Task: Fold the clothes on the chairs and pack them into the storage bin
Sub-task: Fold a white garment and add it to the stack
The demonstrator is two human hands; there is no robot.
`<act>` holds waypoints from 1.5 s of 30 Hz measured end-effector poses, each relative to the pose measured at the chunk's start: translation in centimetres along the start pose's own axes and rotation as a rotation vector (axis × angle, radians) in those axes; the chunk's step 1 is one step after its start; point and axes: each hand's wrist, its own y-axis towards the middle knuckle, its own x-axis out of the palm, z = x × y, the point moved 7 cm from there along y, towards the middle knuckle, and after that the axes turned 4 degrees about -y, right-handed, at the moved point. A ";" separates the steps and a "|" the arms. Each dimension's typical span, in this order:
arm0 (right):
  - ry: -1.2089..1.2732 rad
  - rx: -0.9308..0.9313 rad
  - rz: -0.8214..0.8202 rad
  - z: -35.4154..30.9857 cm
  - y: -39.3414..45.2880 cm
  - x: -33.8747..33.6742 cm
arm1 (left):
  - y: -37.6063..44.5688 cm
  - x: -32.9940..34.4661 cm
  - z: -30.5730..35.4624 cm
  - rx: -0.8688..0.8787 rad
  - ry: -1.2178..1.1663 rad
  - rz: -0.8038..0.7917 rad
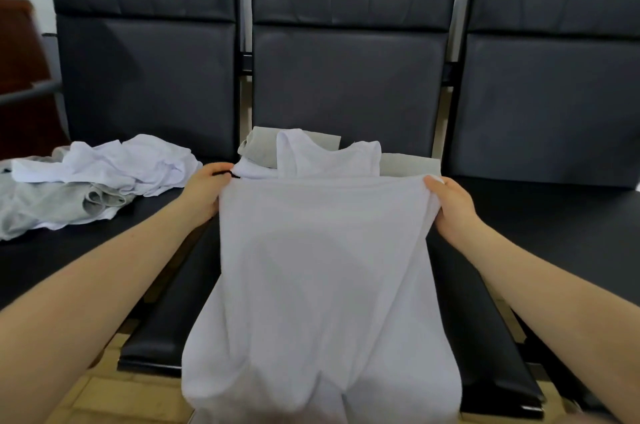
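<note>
Left hand: the left hand [204, 190] is curled round the left end of the folded top edge of a white tank top [322, 268]. The fingers are tucked in the cloth, so it has a firm hold.
Right hand: the right hand [450, 204] grips the right end of the same edge. The thumb lies on top and the fingers are bent round the cloth.
White tank top: it is pulled flat between the two hands over the middle chair seat [474, 319]. Its lower part hangs down over the front edge of the seat, toward the person. Its two shoulder straps [329, 155] stick up behind the held edge.
Grey clothes under it: flat grey pieces [263, 146] lie at the back of the middle seat, behind the white top. Another grey bit [408, 164] shows to the right of the straps.
Pile of clothes: a messy heap of white and grey clothes [90, 178] lies on the left chair seat [69, 257], near the left hand but apart from it.
Chairs: three black chairs stand side by side. Their tall padded backs [346, 77] fill the top of the view.
Right chair: its seat [571, 223] is black and flat.
Floor: pale tiles [114, 396] show below the seats.
Far left: something dark red-brown [20, 77] stands behind the left chair. I cannot tell what it is.
</note>
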 end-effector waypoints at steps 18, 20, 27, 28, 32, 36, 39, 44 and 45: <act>-0.596 -0.179 0.056 0.3 2.3 -0.3 | 0.6 -3.9 -2.9 0.347 1.111 -0.023; -0.451 -0.120 -0.051 0.7 2.0 0.9 | 0.3 -2.7 -3.4 0.326 1.072 -0.073; -0.582 -0.171 -0.206 0.7 0.9 2.7 | -0.3 -2.5 -4.0 0.227 1.074 -0.106; -0.710 -0.214 -0.184 0.5 1.1 2.4 | -0.5 -2.7 -3.9 0.238 1.162 -0.101; -1.444 -0.388 -0.003 -0.7 1.6 0.5 | -1.7 -2.8 -3.1 0.296 1.481 -0.073; -1.458 -0.308 -0.004 -0.9 1.0 0.1 | -3.1 -2.4 -1.7 0.254 1.373 -0.074; -1.420 -0.264 -0.146 0.1 -0.5 0.9 | -5.6 -1.6 -0.7 0.265 1.208 -0.121; -1.264 -0.422 -0.122 -1.7 -4.8 2.2 | -11.8 0.1 1.3 0.318 1.101 -0.227; -1.226 -0.411 -0.160 -1.8 -5.7 2.4 | -12.9 0.3 1.5 0.297 1.115 -0.259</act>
